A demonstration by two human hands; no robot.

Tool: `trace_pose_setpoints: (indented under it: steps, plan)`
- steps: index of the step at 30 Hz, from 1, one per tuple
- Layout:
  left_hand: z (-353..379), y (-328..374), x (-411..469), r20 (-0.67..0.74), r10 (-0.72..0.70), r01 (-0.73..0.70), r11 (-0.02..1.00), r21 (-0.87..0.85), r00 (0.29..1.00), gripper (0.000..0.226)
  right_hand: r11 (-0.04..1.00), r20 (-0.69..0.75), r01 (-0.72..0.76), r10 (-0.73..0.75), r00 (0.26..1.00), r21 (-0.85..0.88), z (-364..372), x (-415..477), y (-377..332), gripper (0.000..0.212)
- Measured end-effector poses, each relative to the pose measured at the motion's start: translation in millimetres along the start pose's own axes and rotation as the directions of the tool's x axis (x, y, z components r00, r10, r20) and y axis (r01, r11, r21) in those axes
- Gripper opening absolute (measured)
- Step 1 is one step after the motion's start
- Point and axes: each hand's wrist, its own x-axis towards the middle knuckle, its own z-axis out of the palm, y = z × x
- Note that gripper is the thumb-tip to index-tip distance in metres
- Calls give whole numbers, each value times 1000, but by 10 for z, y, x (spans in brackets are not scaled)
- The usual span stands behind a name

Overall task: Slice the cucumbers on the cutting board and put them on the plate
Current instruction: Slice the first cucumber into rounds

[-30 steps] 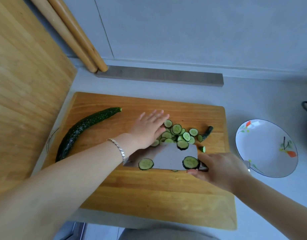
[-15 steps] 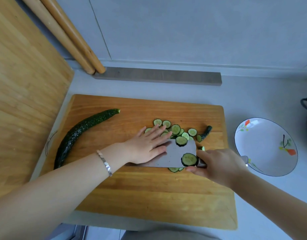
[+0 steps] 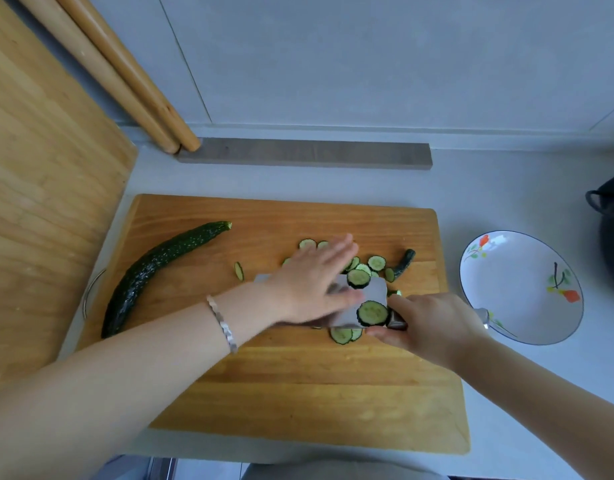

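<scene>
A whole dark cucumber (image 3: 160, 271) lies on the left of the wooden cutting board (image 3: 298, 382). Several cucumber slices (image 3: 359, 277) are heaped at the board's middle right, with a cut end piece (image 3: 404, 261) beside them. My right hand (image 3: 433, 323) grips the handle of a cleaver (image 3: 374, 296) whose flat blade lies over the board and carries two slices. My left hand (image 3: 312, 282) rests flat with straight fingers on the blade and the slices. The white flowered plate (image 3: 527, 271) stands to the right of the board with no slices on it.
A large wooden board (image 3: 46, 188) leans at the left, and two rolling pins (image 3: 125, 84) lean against the wall. A grey strip (image 3: 305, 155) lies at the back of the counter. A dark pot (image 3: 610, 230) shows at the right edge.
My left hand slid from the far side of the slice heap onto the blade, then reached forward over the slices. The cleaver shifted slightly; a few slices now lie in front of it.
</scene>
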Motion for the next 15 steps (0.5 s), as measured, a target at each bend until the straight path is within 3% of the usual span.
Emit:
trace_pose_setpoints:
  steps: [2, 5, 12, 15]
  plan:
    - [66, 166, -64, 87, 72, -73, 997, 13, 994, 70, 1000, 8, 14, -14, 1000, -3, 10, 35, -42, 60]
    - [144, 186, -60, 121, 67, -61, 997, -50, 990, 59, 999, 1, 52, -52, 999, 15, -5, 83, -99, 55]
    - [113, -110, 134, 257, -109, 132, 989, -73, 960, 58, 993, -39, 122, -122, 992, 0, -26, 35, -124, 72]
    - [95, -293, 191, 190, -186, 212, 969, -125, 964, 55, 995, -2, 91, -91, 996, 34, -24, -30, -76, 78]
